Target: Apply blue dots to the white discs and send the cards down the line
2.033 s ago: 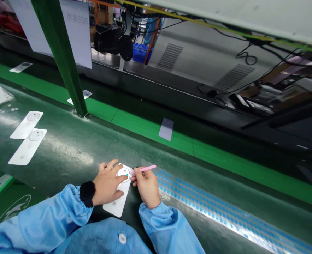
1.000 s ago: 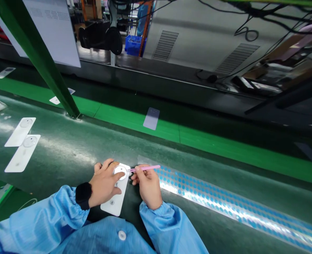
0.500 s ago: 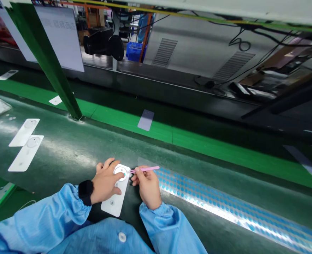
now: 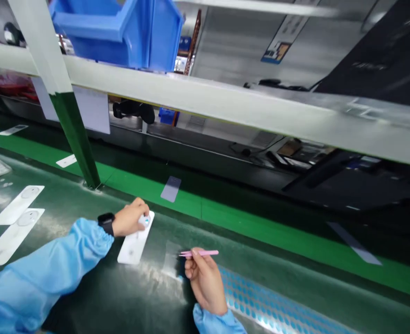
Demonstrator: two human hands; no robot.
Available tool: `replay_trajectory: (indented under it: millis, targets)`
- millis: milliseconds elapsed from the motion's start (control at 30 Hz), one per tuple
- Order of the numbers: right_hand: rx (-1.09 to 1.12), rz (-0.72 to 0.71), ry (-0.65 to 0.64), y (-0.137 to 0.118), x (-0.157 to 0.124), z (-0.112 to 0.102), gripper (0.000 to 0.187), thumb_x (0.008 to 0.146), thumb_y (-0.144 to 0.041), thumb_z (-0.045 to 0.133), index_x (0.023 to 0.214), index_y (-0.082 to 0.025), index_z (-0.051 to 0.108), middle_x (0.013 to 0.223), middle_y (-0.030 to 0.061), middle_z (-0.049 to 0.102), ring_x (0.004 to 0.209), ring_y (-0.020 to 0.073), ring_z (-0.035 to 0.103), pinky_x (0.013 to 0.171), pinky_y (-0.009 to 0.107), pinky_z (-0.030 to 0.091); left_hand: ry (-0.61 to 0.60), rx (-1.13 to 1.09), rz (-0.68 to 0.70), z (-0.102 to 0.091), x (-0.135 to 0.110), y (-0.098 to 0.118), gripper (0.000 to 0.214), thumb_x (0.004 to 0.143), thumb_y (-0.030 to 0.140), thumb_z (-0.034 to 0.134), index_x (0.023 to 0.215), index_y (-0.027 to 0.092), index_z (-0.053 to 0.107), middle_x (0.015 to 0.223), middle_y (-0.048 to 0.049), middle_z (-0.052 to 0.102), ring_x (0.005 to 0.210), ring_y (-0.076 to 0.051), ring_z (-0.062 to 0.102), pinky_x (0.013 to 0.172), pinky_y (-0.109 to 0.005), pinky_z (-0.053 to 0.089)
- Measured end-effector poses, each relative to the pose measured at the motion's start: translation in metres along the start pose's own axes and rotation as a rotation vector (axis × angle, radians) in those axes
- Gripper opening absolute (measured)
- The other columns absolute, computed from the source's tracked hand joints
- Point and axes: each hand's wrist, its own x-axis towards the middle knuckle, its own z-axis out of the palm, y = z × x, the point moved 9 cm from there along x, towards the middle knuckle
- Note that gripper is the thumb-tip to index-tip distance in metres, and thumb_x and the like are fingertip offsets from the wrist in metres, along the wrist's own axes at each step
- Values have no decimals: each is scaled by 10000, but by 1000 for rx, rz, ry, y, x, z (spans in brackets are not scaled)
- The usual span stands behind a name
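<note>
My left hand has its fingers closed around the upper end of a white phone back cover, at the round camera area, which the fingers partly hide. A small blue spot shows on that round area. My right hand pinches a pair of pink tweezers, tips pointing left, above the table. Under and beside that hand lies a clear sheet with rows of round blue stickers; its left end near the tweezer tips is bare film.
Two more white covers lie overlapping at the left. Along the green conveyor strip lie several panels, one of them greyish. A green and white post rises at left. A shelf beam carrying a blue bin crosses above.
The view has tilted upward, bringing in the shelf and bin. My left hand has shifted away from the right hand with the cover. The tweezers have moved off the cover, over the sticker sheet.
</note>
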Motion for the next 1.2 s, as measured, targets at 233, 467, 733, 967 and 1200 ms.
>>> replay_trajectory:
  millis: [233,467,733,967,1200]
  targets:
    - [43,5,-27,12,19,-17,366,496,-519,833,588,-237,619,522,7,561,389,113,476,325,213,343,292,124,-190,-107,118,-41,172,748,117,550,904,172,593,1090,-89,532,1046,-244,547,900,-328,437]
    - [30,45,-9,24,25,-22,412,507,-558,811,610,-226,591,462,-3,551,348,104,442,319,205,332,316,229,-312,-71,140,-34,305,882,334,476,1129,163,530,1219,-155,499,1120,-298,521,881,-403,451]
    - [5,97,89,9,19,-27,491,351,-542,861,579,-195,599,443,-7,551,372,102,453,311,183,317,31,308,-146,20,158,7,388,864,418,595,1125,133,558,1067,-94,599,935,-209,597,838,-401,498]
    - [0,31,34,3,23,-18,464,418,-512,861,590,-173,596,450,-14,558,373,83,450,332,179,345,118,321,-87,-8,149,12,268,936,280,498,1162,137,528,1010,-68,600,854,-179,610,780,-380,526]
    - [-158,-96,80,-19,16,-18,505,454,-555,824,660,-171,568,475,-22,578,388,92,490,345,187,384,362,218,-88,-73,94,-7,265,790,54,441,1023,142,533,1082,-124,507,1001,-238,586,863,-342,482]
